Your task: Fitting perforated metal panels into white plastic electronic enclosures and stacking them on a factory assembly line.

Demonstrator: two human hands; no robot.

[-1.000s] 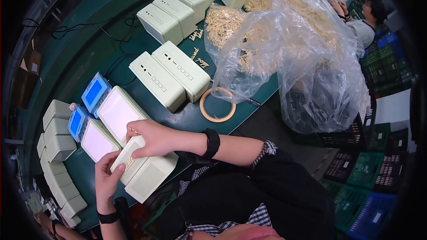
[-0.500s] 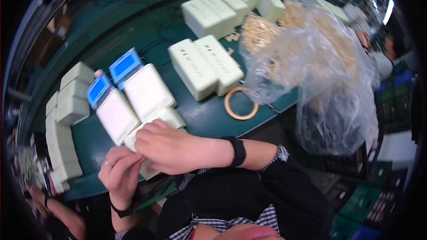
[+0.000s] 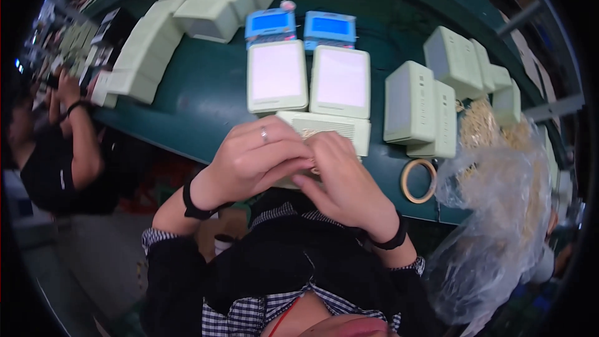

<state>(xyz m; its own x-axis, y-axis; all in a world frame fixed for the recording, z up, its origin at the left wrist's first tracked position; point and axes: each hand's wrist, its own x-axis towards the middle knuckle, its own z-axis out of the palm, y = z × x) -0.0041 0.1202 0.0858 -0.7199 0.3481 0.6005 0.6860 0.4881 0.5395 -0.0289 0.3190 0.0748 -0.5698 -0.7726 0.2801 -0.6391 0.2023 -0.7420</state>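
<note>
My left hand [image 3: 259, 153], ringed, has its fingers pinched together, meeting the fingertips of my right hand [image 3: 343, 181]. Small beige pieces [image 3: 314, 167] show at the fingertips; their exact shape is mostly hidden. The right hand's fingers curl downward, and what they hold is covered. Both hands are above a cream plastic housing [image 3: 357, 131] with a slotted vent, which lies at the table's near edge. More beige bits [image 3: 309, 132] appear on it behind the fingers. Just beyond lie two cream units with pale panels, one on the left [image 3: 277, 76] and one on the right [image 3: 340, 81].
Two blue-screened devices [image 3: 331, 27] stand behind the panels. Cream housings [image 3: 146, 56] line the left, with more [image 3: 409, 103] at right. A tape roll [image 3: 405, 182] lies near a clear plastic bag [image 3: 493, 224] and heaped beige pieces [image 3: 479, 126]. Another person's arm [image 3: 84, 131] is at left.
The view has swung, so the table and its things appear turned and shifted. My hands stay together over the vented housing, fingertips still meeting.
</note>
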